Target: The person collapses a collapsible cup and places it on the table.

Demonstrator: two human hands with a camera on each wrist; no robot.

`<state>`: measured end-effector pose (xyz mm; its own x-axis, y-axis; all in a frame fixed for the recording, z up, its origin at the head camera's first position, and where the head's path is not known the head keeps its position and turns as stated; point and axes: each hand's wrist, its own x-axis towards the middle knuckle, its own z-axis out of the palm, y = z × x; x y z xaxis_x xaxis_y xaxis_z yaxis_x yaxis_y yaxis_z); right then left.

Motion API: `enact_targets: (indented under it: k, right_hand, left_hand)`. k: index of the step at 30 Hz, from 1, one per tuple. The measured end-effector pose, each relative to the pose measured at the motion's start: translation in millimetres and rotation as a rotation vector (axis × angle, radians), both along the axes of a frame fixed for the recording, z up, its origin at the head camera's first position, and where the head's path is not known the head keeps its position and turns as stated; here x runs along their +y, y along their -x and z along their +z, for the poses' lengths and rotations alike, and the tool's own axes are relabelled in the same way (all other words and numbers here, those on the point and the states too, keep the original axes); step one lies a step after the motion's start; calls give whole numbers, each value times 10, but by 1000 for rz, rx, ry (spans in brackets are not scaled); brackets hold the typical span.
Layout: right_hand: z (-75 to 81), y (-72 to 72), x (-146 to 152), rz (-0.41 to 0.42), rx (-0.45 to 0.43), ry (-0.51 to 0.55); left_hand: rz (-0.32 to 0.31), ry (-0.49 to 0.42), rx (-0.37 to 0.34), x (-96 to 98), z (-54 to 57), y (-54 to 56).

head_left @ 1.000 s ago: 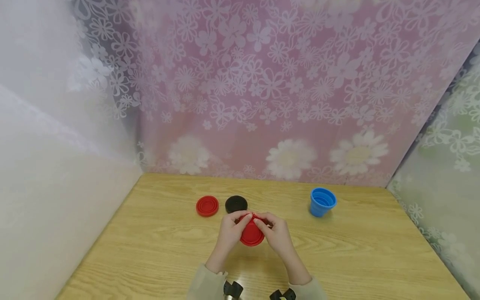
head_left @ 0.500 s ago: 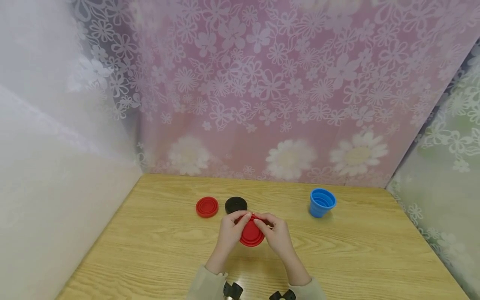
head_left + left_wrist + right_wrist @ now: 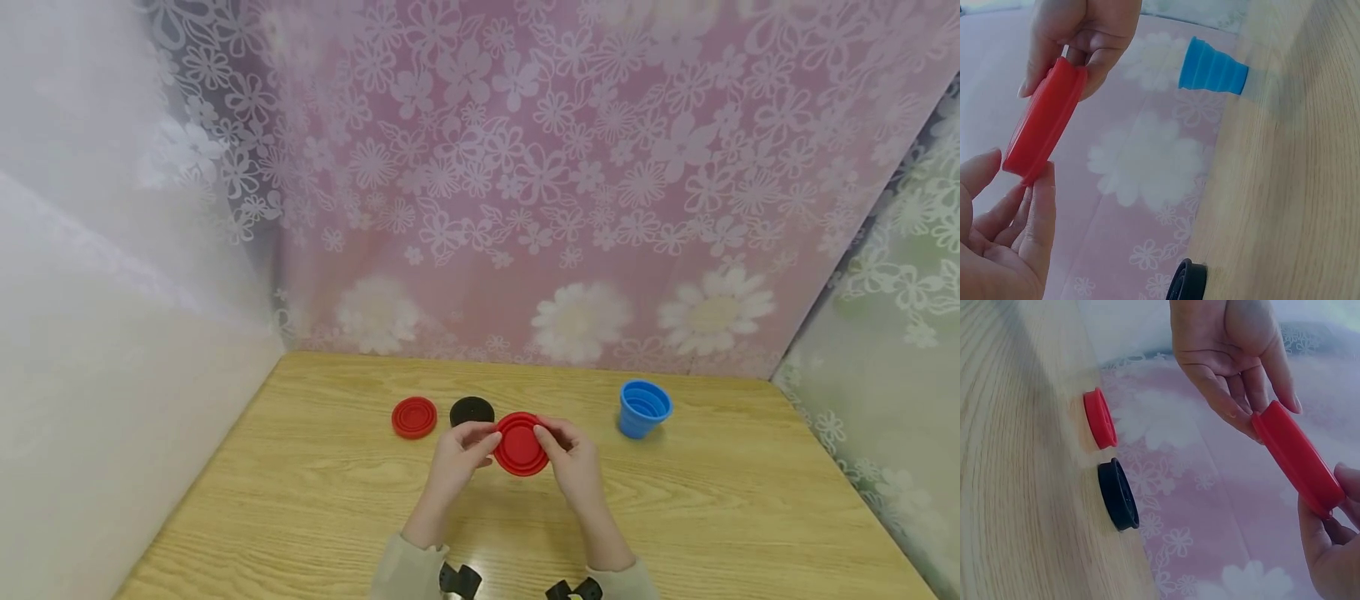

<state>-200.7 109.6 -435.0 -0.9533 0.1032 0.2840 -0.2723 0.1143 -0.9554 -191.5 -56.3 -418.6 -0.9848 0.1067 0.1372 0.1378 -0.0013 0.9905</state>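
Note:
A red collapsible cup [image 3: 521,447], folded flat, is held up above the table between both hands. My left hand [image 3: 452,465] holds its left edge, thumb tip at the face and fingertips behind the rim. At the opposite edge, my right hand [image 3: 576,467] pinches it with the thumb on the near face and fingers behind. Seen edge-on in the left wrist view, the red cup [image 3: 1046,119] is a thick disc with a stepped rim. A black folded cup [image 3: 471,410] lies on the table just beyond my left hand, partly covered by it in the head view.
Left of the black cup lies another red folded cup [image 3: 414,417]. A blue collapsible cup [image 3: 643,410] stands opened out toward the back right of the wooden table [image 3: 300,500]. A pink floral curtain [image 3: 480,250] hangs behind the table, with pale sheets on both sides.
The held red cup has risen and shifted slightly right, its face now fully toward the head camera. My hands have moved apart, from its top edge to opposite sides.

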Motion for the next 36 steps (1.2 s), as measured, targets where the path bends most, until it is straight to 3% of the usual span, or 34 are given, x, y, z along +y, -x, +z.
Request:
enact_targets:
  k: [7,12,17,20,26,36]
  right_hand:
    - [15,-16,20,-30,-5,26]
    - [11,-4,28,-20,-20,6]
    - [21,7,32,-1,-90,35]
    - [41,10,35,16,-124,64]
    - [59,9,54,40,-150,9]
    - [60,31,65,6,-152,-55]
  left_hand:
    - [-33,44,0,-18,-29,1]
    - [-32,18,-10,-28,-172,90]
    - [-3,-4,-3,-39,-284,145]
    - [25,-37,-13,-49,-288,141]
    - [72,-68,-15,-68,-216,110]
    - [75,-54,-20,-61,-210,145]
